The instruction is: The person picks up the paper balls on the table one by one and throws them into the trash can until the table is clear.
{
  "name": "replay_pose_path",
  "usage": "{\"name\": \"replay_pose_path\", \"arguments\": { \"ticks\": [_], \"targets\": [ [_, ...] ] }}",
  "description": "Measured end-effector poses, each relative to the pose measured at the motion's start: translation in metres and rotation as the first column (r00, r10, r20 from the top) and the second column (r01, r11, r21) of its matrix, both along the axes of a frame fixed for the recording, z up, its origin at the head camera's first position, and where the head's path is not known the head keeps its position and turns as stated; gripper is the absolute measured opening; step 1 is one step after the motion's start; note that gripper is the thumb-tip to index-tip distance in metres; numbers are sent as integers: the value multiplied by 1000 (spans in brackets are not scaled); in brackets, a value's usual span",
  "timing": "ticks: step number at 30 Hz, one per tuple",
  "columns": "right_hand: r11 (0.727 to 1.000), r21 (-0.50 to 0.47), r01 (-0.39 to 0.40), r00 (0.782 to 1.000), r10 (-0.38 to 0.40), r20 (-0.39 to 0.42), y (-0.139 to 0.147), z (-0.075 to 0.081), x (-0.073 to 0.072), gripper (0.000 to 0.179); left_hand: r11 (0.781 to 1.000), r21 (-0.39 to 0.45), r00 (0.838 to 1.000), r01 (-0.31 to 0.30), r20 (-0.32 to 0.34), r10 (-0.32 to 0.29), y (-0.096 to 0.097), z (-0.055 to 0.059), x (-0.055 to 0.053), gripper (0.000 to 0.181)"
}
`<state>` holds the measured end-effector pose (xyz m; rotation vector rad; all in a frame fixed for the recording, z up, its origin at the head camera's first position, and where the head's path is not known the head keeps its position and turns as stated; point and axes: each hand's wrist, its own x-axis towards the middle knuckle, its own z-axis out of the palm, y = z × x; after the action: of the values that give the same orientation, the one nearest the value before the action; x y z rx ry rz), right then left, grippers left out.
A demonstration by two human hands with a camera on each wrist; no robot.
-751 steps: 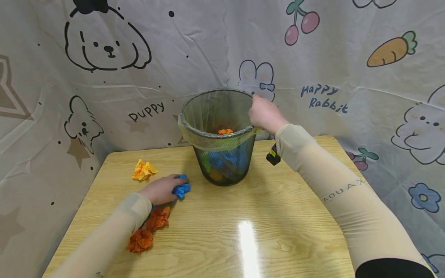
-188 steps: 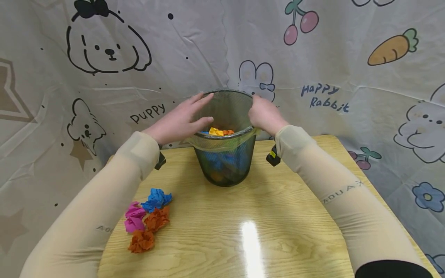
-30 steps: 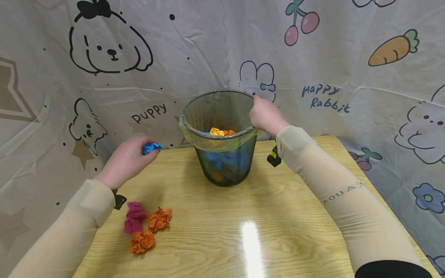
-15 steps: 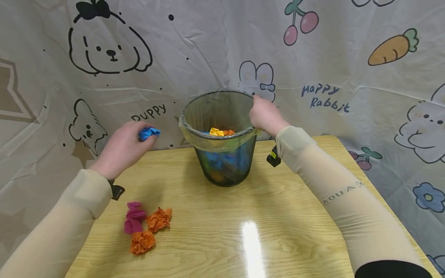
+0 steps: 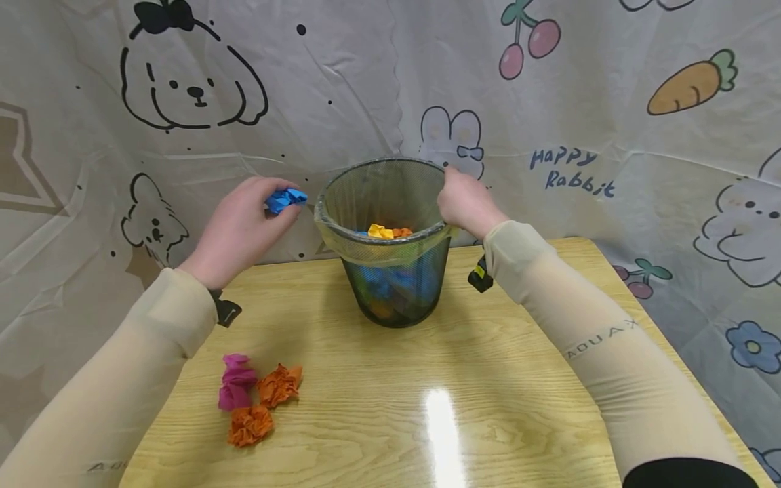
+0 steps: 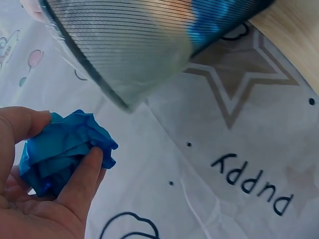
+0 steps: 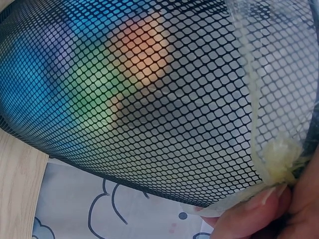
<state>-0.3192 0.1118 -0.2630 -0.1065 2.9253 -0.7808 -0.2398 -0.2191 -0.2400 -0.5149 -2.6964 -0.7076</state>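
My left hand (image 5: 244, 220) pinches a crumpled ball of blue paper (image 5: 285, 200) between thumb and fingers, raised just left of the bin's rim. In the left wrist view the blue paper ball (image 6: 67, 149) shows its folds, with the bin wall above it. A black mesh wastebasket (image 5: 393, 285) with a thin yellowish liner stands at the back of the table. My right hand (image 5: 468, 202) grips its right rim; in the right wrist view the fingers (image 7: 249, 214) lie by the knotted liner (image 7: 281, 154). Yellow (image 5: 379, 232) and orange paper balls show inside, and blue through the mesh.
On the left of the wooden table (image 5: 366, 407) lie a pink paper ball (image 5: 236, 383) and two orange paper balls, one right of it (image 5: 279, 385) and one in front (image 5: 250, 425). A patterned cloth (image 5: 342, 81) hangs close behind the bin.
A yellow ball seen earlier on the table is gone from there. The blue ball beside the pink one was picked up; my left hand has raised it rightward toward the rim. My right hand stays put.
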Motion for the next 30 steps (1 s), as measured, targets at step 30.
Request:
{"name": "replay_pose_path", "arguments": {
  "ticks": [30],
  "targets": [
    [1000, -5, -4, 1000, 4, 3, 0, 2, 1, 64, 988, -37, 983, 147, 118, -142, 93, 4, -43, 38]
  ]
}}
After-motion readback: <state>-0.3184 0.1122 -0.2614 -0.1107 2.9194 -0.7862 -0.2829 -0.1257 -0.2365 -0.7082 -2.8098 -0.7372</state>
